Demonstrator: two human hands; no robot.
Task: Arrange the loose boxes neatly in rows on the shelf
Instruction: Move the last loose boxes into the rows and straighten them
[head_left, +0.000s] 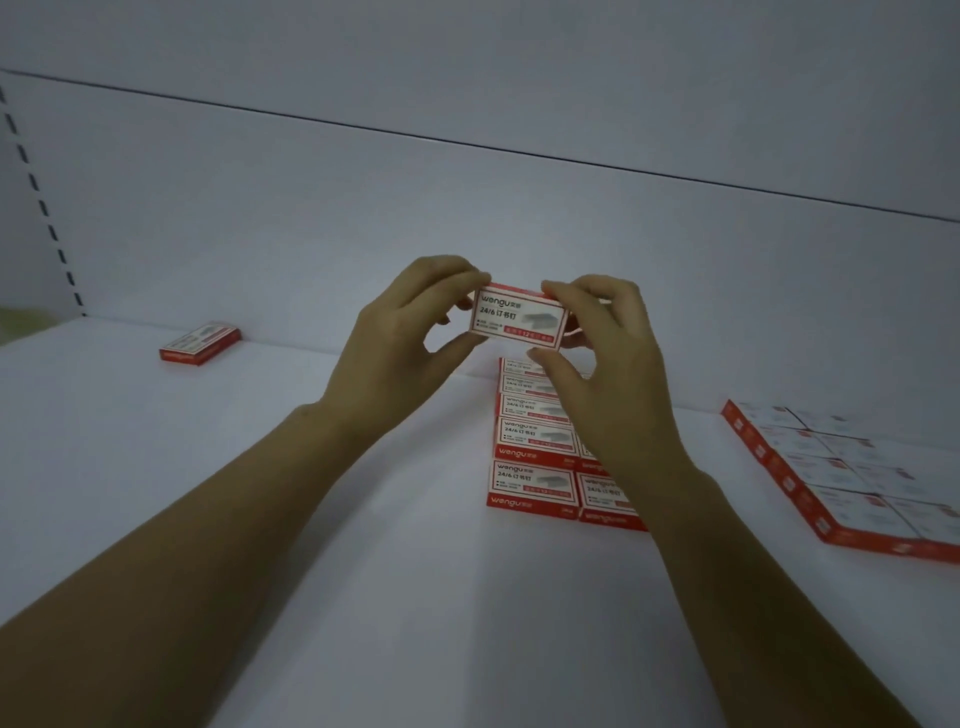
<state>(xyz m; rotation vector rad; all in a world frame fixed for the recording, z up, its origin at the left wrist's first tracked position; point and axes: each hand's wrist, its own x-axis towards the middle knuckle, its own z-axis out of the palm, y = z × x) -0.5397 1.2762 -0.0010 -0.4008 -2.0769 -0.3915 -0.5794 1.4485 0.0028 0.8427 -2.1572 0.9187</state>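
Note:
A small red-and-white staple box (517, 318) is held in the air above the white shelf (260, 467). My left hand (400, 338) pinches its left end and my right hand (608, 364) pinches its right end. Directly below, rows of the same boxes (535, 452) lie flat in two columns running from front to back; my right forearm hides part of the right column. One loose box (200, 343) lies on its own at the far left near the back wall.
A second block of boxes (852, 473) lies in rows at the right edge of the shelf. The white back wall (467, 208) stands behind, with a slotted upright (47, 208) at the left.

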